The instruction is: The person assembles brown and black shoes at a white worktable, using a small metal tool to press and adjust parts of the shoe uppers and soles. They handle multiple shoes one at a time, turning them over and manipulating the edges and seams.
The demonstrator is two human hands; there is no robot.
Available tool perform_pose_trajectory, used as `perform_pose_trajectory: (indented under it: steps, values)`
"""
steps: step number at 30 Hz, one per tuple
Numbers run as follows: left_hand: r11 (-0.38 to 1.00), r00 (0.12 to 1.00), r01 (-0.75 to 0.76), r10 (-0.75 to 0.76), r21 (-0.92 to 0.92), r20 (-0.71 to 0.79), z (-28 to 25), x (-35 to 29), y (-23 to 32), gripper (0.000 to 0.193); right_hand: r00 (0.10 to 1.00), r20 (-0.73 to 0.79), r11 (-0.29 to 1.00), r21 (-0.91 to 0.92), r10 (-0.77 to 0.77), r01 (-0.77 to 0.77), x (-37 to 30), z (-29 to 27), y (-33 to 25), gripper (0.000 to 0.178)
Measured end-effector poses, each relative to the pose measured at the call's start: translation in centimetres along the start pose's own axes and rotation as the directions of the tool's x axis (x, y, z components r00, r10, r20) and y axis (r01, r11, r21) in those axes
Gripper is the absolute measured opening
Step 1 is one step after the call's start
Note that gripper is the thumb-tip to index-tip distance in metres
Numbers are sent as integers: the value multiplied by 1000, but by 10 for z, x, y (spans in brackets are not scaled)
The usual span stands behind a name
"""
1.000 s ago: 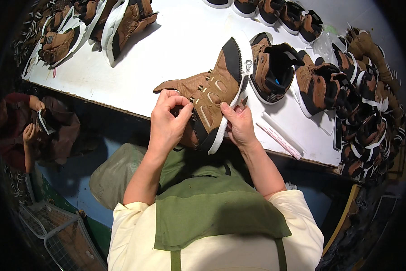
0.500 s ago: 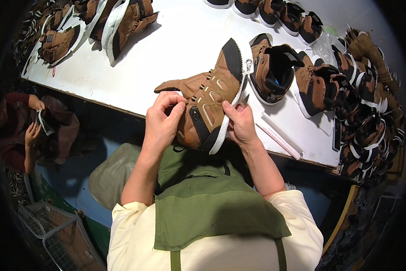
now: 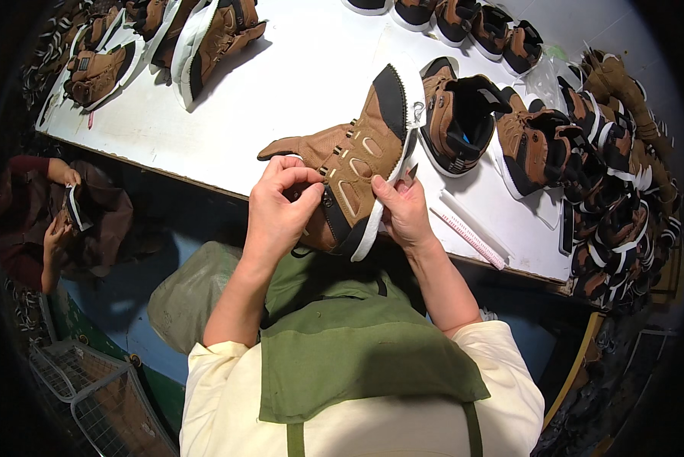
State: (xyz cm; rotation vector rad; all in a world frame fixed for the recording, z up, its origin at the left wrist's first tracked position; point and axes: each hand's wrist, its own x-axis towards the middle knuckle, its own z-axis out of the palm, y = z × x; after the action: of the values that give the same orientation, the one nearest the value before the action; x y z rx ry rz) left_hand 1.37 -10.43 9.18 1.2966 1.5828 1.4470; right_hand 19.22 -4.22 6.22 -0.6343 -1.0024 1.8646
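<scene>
A brown high-top boot (image 3: 361,156) with a white sole and black trim lies on its side at the near edge of the white table (image 3: 281,91). My left hand (image 3: 279,206) pinches the boot's eyelet area near the tongue, fingers closed on it. Against the white sole edge on the other side, my right hand (image 3: 404,209) steadies the boot, with what looks like a thin tool under its fingers.
Many finished brown boots (image 3: 540,145) crowd the right side and far edge of the table; more boots (image 3: 197,30) lie at the far left. A pink-white ruler-like strip (image 3: 471,236) lies near my right hand. Another person (image 3: 52,213) sits lower left. Wire baskets (image 3: 91,388) stand on the floor.
My left hand's fingers have shifted slightly along the boot's eyelets; the boot has tilted a little. The right hand stays on the sole.
</scene>
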Motion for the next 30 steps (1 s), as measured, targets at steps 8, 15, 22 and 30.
perform_pose_trajectory:
  steps: [8,15,22,30]
  values:
    - [999,999,26,-25,31,-27,4,-3,5,12,997,56,988,-140,-57,64,-12,-2,5,37]
    - [997,999,-53,52,51,7,5,-3,-2,11,993,69,980,-168,-98,109,-9,-1,2,38]
    - [944,992,122,-109,-306,56,2,-5,-12,10,1000,20,998,-62,-22,23,-7,-7,0,36]
    - [840,926,370,-300,-397,229,-3,-15,-2,29,1000,31,996,87,2,-5,-4,-11,1,36]
